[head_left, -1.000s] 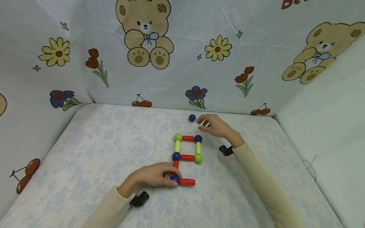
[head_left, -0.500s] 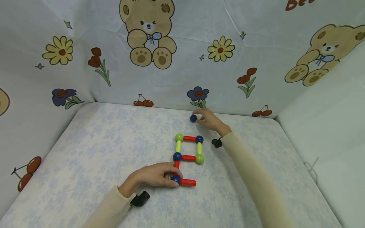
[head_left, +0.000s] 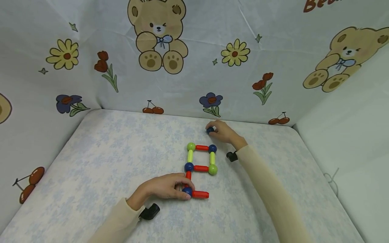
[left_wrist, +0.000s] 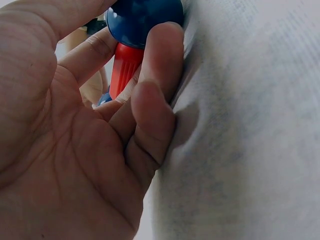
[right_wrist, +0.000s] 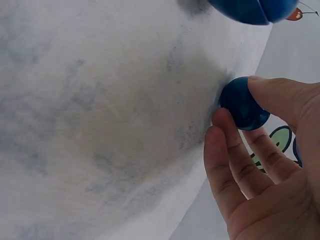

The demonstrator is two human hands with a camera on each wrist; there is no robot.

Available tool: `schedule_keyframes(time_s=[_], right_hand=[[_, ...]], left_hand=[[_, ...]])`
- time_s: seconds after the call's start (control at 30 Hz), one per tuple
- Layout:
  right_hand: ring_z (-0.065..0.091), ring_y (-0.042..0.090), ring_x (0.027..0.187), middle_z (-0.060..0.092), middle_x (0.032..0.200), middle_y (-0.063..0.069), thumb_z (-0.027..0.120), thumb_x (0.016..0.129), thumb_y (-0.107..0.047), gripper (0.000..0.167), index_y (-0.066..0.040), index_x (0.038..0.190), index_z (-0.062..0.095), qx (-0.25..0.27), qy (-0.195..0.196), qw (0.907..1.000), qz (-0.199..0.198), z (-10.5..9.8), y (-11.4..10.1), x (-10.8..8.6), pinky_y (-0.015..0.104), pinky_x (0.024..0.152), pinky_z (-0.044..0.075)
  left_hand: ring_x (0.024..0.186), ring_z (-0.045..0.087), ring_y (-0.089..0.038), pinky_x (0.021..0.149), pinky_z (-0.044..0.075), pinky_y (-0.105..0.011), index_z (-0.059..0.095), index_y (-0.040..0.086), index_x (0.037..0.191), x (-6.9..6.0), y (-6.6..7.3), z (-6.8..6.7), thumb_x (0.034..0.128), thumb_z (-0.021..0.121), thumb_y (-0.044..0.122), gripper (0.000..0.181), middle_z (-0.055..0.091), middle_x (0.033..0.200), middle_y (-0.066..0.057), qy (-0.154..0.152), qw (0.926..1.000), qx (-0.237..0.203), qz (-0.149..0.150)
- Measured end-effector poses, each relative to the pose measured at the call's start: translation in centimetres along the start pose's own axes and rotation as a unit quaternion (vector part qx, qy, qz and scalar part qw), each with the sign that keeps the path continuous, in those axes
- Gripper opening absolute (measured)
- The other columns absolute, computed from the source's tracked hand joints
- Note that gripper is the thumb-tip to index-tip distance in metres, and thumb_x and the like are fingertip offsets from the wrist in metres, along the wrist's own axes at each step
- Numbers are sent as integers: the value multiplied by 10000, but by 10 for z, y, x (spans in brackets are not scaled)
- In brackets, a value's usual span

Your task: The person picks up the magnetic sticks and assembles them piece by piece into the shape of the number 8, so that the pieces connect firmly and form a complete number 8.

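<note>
Near the back of the table, my right hand [head_left: 224,132] pinches a loose blue ball [right_wrist: 243,103] between thumb and fingers. In front of it lies a flat frame of magnetic rods and balls: a square with green balls [head_left: 213,169] and blue balls [head_left: 212,148] at its corners, joined by red rods [head_left: 201,168] and green rods [head_left: 190,156]. A red rod [head_left: 188,175] runs from its near left corner to another blue ball [head_left: 187,191]. My left hand [head_left: 165,186] holds that ball, its fingers curled about it. From the same ball a red rod [head_left: 200,194] sticks out rightward, its far end free.
The table [head_left: 121,145] has a pale blue-patterned cover. Behind it rises a white cloth backdrop [head_left: 188,84] printed with bears and flowers. A thin white cord [head_left: 332,180] hangs at the right edge. Each wrist bears a black camera [head_left: 149,212].
The right hand has reached back to the loose blue ball, closed its fingers on it, and drawn it slightly nearer and rightward. The left hand and the frame stay put.
</note>
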State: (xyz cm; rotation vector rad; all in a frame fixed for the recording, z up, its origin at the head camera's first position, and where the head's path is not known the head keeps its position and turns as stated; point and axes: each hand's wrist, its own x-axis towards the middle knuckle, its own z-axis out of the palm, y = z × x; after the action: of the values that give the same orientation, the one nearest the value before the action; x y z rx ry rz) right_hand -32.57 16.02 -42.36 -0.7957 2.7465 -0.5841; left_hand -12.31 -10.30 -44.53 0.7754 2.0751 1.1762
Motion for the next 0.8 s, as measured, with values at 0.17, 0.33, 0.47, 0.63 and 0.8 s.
schedule_keyframes(time_s=[0.17,0.33,0.47,0.63,0.8], right_hand=[[579,264,1018,623,1266,121,655,972,-124,219,-95,1185,612,-103,57,9999,64,3,0,-9,428,938,489],[571,243,977,630,1212,113,674,968,-155,216,-84,1163,614,-235,185,9996,7,6,-3,-24,415,912,496],[578,228,932,636,1185,112,687,961,-173,279,-59,1201,601,-175,359,9992,11,7,-4,-37,396,860,507],[596,202,893,642,1147,88,701,947,-202,301,-65,1202,615,-26,582,9983,87,5,-5,-56,346,791,519],[606,202,859,665,1096,86,713,925,-183,299,-60,1186,633,175,748,9970,100,2,-9,-78,317,696,510]], left_hand=[[706,509,-72,635,410,-209,709,262,1118,0,-1,0,936,727,283,184,536,965,19,-5,10000,14,-50],[705,507,-74,634,408,-211,708,263,1123,0,0,0,939,723,282,186,536,974,14,-19,10000,-13,-89],[699,505,-75,628,403,-210,709,260,1122,-1,1,0,940,722,275,183,535,975,14,-23,9999,-40,-116],[712,509,-81,637,409,-215,708,275,1121,0,1,0,939,723,286,183,536,978,20,-29,9999,-19,-137],[719,506,-82,643,410,-217,706,282,1122,0,0,1,940,721,289,183,534,975,21,-22,9999,4,-128]])
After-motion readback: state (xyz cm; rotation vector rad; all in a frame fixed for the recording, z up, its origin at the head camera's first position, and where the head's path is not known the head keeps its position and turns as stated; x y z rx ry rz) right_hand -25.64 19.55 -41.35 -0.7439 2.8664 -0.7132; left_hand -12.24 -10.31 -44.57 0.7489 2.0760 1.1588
